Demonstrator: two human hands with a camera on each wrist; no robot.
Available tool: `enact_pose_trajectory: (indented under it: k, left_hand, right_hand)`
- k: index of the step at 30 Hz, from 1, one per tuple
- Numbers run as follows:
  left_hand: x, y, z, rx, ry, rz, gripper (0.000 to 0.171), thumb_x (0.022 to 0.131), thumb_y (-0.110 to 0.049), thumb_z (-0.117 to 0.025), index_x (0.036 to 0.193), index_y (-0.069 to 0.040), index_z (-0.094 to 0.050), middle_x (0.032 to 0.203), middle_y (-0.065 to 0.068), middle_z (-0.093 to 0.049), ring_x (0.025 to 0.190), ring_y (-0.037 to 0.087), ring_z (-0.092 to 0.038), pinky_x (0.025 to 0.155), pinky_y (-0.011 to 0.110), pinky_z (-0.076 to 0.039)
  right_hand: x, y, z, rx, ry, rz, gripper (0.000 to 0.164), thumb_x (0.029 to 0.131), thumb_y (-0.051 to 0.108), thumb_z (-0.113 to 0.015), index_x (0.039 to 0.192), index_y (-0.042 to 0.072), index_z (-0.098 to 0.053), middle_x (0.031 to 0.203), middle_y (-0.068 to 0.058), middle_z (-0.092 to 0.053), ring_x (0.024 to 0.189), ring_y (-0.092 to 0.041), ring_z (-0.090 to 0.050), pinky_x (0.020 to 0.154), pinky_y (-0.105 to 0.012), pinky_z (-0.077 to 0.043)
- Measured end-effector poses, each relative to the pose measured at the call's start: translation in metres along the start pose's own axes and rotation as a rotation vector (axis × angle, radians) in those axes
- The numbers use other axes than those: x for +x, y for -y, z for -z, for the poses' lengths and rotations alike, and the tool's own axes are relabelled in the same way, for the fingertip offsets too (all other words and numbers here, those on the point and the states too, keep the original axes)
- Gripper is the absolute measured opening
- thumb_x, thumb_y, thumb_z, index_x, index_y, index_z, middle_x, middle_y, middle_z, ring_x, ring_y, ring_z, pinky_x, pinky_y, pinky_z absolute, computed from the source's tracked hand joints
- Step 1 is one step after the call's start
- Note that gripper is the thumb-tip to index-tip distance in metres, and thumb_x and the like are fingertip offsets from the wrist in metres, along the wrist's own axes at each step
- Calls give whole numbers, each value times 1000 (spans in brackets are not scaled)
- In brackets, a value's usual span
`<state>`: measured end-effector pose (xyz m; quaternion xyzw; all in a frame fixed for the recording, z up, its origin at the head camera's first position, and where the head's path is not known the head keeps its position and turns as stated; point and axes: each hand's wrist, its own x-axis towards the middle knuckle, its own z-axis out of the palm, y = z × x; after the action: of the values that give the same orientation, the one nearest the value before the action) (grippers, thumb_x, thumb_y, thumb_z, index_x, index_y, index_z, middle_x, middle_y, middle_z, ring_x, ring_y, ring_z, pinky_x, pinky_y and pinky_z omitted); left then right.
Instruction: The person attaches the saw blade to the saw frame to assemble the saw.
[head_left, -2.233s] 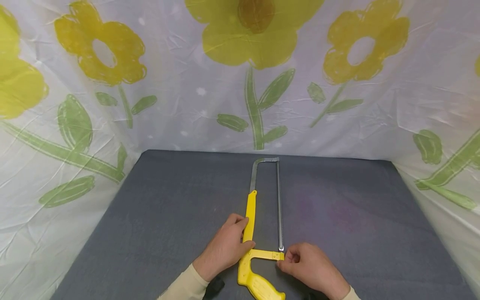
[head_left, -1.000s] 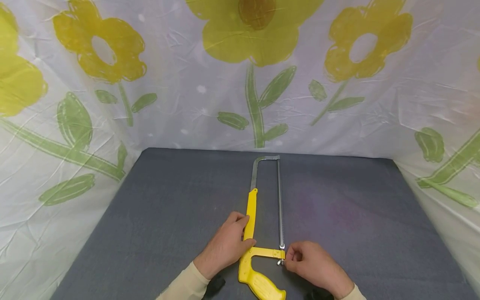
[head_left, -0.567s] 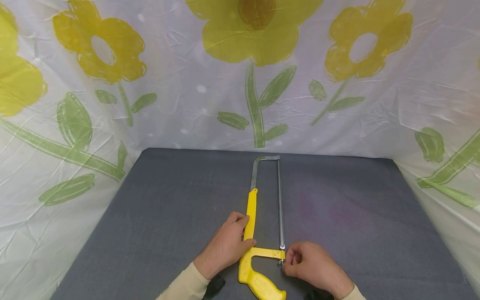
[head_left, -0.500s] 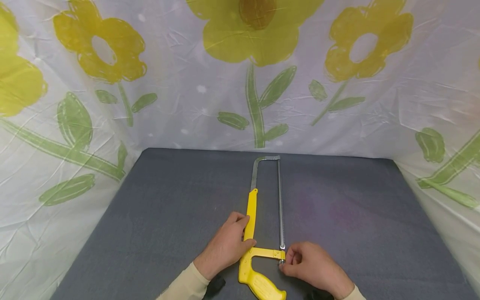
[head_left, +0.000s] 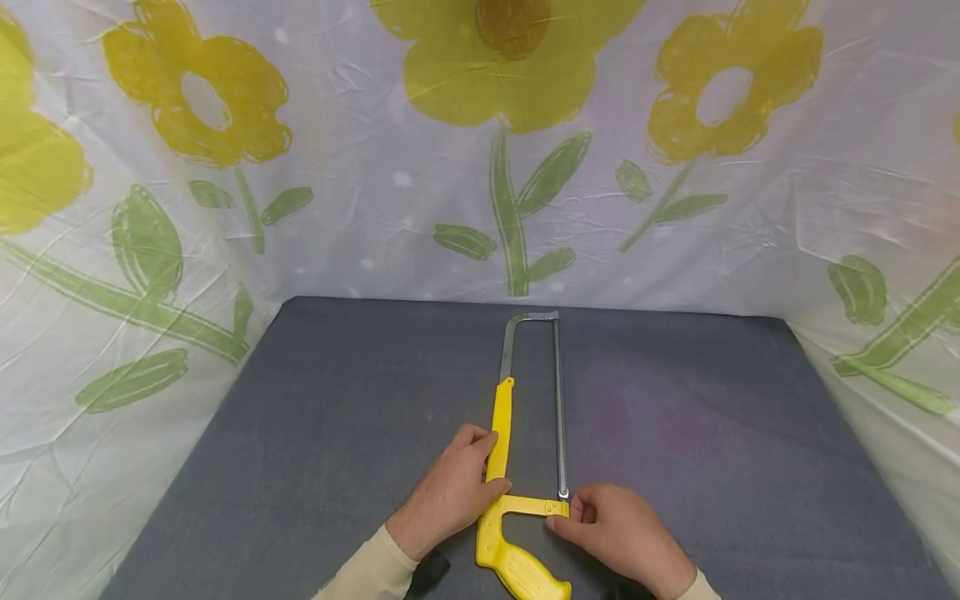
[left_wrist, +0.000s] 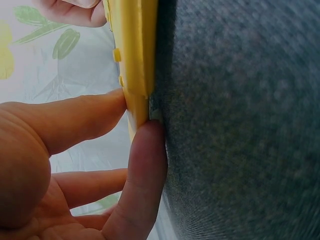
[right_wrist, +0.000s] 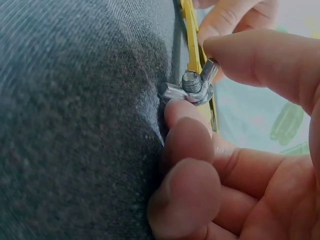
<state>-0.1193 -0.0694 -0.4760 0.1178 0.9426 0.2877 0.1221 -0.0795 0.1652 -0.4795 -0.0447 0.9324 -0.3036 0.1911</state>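
A hacksaw [head_left: 501,417] with a yellow frame and handle lies on the dark cloth, its blade [head_left: 559,408] on the right side. My left hand [head_left: 450,492] grips the frame's yellow spine, thumb on one face and fingers at the other, as the left wrist view shows. At the blade's near end, my right hand [head_left: 626,533] pinches a metal wing nut [right_wrist: 196,96]. In the right wrist view, the thumb presses one wing while a fingertip sits under the other. A threaded bolt end [right_wrist: 191,78] pokes through the nut. The thumb hides the nut in the head view.
The dark grey cloth-covered table [head_left: 360,375] stretches out around the saw. Behind it and at both sides hangs a white curtain [head_left: 337,208] printed with yellow flowers. A black object [head_left: 429,575] shows beneath the left sleeve.
My right thumb has swung left over the wing nut, which showed uncovered one second ago with the fingers farther right. My left hand and the hacksaw have stayed in place.
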Motion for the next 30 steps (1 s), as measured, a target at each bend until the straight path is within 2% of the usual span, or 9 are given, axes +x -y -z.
enact_pose_trajectory:
  k: [11,18,30]
  left_hand:
    - [0,-1,0,4,-3,18,69,87,-33,-79,146,-6,-54,131,3,-51,88,6,-53,70,23,-48]
    - [0,-1,-1,4,-6,14,68,87,-33,-79,145,-6,-54,131,3,-51,88,7,-53,70,23,-48]
    - [0,0,0,0,-6,20,69,87,-33,-79,145,-6,-54,130,3,-51,89,7,-53,69,22,-48]
  right_hand:
    - [-1,-5,6,33,42,82,31,85,49,-75,70,26,-61,59,11,-50,52,-7,-42,48,-23,-31]
    - [-2,-9,7,76,53,154,22,87,35,-75,73,26,-61,59,12,-50,51,-3,-41,48,-22,-30]
    - [-1,-10,9,76,74,169,17,87,30,-74,75,27,-64,61,13,-53,52,-3,-44,48,-23,-33]
